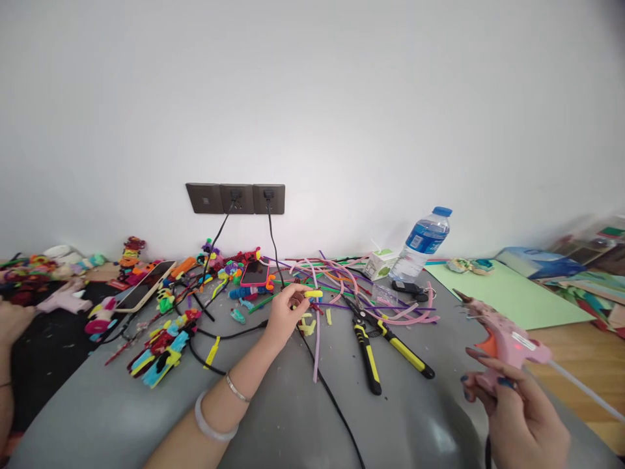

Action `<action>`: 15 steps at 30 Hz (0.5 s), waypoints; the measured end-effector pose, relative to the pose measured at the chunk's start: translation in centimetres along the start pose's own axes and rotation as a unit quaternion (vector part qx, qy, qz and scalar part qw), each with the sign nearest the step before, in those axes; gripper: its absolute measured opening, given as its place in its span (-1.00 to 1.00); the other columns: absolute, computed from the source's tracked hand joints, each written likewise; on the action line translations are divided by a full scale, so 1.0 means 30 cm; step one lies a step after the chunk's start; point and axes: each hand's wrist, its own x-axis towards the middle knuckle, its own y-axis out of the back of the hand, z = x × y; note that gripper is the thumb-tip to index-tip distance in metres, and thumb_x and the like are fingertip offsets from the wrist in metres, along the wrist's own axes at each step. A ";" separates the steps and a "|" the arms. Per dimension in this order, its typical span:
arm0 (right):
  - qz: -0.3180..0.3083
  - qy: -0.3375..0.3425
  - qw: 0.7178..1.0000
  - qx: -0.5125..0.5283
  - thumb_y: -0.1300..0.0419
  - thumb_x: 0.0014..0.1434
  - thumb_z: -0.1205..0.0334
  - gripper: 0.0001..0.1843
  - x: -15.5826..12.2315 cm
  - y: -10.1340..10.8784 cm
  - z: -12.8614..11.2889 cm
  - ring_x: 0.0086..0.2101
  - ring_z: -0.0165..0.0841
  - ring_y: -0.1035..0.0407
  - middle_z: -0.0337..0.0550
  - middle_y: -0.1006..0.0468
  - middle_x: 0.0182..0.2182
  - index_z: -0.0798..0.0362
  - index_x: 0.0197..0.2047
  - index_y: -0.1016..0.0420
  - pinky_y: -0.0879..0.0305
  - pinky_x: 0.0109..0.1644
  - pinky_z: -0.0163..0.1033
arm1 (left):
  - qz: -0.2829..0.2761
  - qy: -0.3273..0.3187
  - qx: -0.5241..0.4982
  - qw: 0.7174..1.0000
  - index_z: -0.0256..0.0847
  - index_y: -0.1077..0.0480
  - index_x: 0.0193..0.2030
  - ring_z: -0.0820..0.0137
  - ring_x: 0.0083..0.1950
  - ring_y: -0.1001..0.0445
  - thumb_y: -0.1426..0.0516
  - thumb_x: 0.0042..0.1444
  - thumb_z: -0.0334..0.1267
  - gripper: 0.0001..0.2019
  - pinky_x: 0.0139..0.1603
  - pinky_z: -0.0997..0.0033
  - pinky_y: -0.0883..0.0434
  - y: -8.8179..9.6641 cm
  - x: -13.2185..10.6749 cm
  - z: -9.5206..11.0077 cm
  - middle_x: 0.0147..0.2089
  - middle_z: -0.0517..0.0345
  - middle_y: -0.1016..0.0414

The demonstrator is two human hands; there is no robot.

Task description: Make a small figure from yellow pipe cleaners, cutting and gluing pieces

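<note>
Between the thumb and fingers of my left hand (286, 316) is a short yellow pipe cleaner piece (314, 294), held above the grey mat. My right hand (522, 410) grips a pink hot glue gun (510, 342) by its handle, its nozzle pointing up and left; a white glue stick (586, 389) sticks out of its back. Just below my left hand lie more yellow pieces (307, 324) and a long pink pipe cleaner (317, 348). Black and yellow pliers (375, 345) rest with handles spread between my two hands.
A tilted water bottle (422, 242), a small carton (379, 264) and a car key (409, 288) stand or lie near the wall. Black cables run from the wall sockets (235, 198) across the mat (273, 417). Colourful pipe cleaner figures (163, 348) crowd the left, beside another person's hand (14, 322).
</note>
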 end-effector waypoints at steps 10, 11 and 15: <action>-0.111 -0.100 0.977 0.149 -0.44 -0.12 -0.05 -0.37 -0.059 -0.092 -0.105 -0.53 -0.32 -0.37 -0.12 -0.55 -0.36 -0.06 0.01 -0.43 -0.32 -0.51 -0.24 | -0.009 0.017 0.002 1.000 -0.25 -0.50 -0.19 0.46 -0.41 -0.37 -0.17 0.06 -0.26 -0.81 -0.39 0.51 -0.31 -0.002 -0.001 0.001 -0.33 0.13 -0.50; -0.155 -0.122 0.967 0.163 -0.46 -0.17 -0.06 -0.42 -0.068 -0.105 -0.104 -0.55 -0.35 -0.32 -0.10 -0.53 -0.38 -0.02 -0.09 -0.49 -0.27 -0.56 -0.25 | -0.012 0.018 0.005 1.000 -0.24 -0.51 -0.19 0.46 -0.41 -0.37 -0.17 0.06 -0.25 -0.80 -0.39 0.50 -0.30 -0.001 -0.001 0.002 -0.34 0.13 -0.49; -0.320 -0.148 0.898 0.263 -0.40 -0.11 -0.16 -0.58 -0.126 -0.175 -0.117 -0.57 -0.38 -0.12 -0.19 -0.30 -0.58 0.01 -0.45 -0.45 -0.15 -0.56 -0.25 | -0.015 0.024 0.005 1.000 -0.24 -0.52 -0.19 0.45 -0.40 -0.37 -0.19 0.04 -0.25 -0.79 -0.39 0.50 -0.31 0.002 -0.002 0.002 -0.38 0.15 -0.46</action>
